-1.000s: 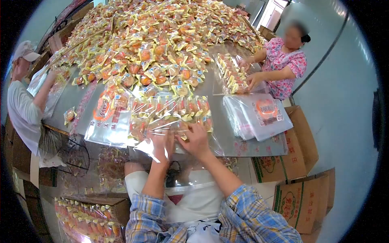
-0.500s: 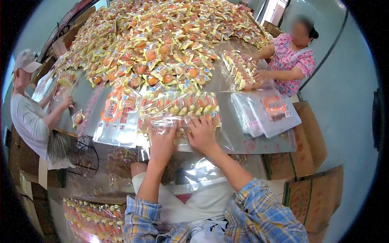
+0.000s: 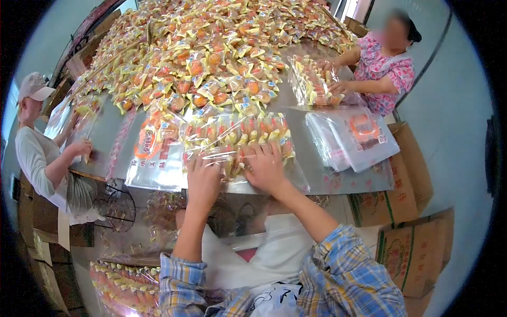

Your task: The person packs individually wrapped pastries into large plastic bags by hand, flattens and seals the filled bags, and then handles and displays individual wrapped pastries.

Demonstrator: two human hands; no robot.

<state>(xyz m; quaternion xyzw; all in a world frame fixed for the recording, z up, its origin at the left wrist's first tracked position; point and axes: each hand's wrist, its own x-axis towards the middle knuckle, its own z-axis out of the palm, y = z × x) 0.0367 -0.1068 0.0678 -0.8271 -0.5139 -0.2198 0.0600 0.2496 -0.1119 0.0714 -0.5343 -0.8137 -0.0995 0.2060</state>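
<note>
Two Hands Laid Over a Filled Clear Bag

Both forearms reach forward from rolled plaid sleeves [image 3: 348, 259] and angle inward, so that the hands come near each other at the front of the metal table [image 3: 297, 124]. The left hand [image 3: 205, 175] lies back upward, its wrist bent only slightly and its fingers pointing away from the body. The right hand [image 3: 265, 165] comes in on a steeper diagonal, also back upward, with its fingers extended and a little apart and its thumb toward the left hand. A narrow gap separates the two hands.

Beneath and beyond them lies the clear bag [image 3: 208, 130], which holds small wrapped pastries in two rows. The fingers of both hands rest over the nearer row, while the farther row lies just past the fingertips. The right hand is spread on top of the bag rather than closed around it; whether the left fingertips pinch any film cannot be told through the glare. Loose film reaches past the right hand toward the table's front edge.

A printed bag [image 3: 153, 154] lies just left of the filled one, and a stack of flat bags [image 3: 358, 136] lies to the right. Beyond rises a large heap of wrapped pastries [image 3: 200, 39].
</note>
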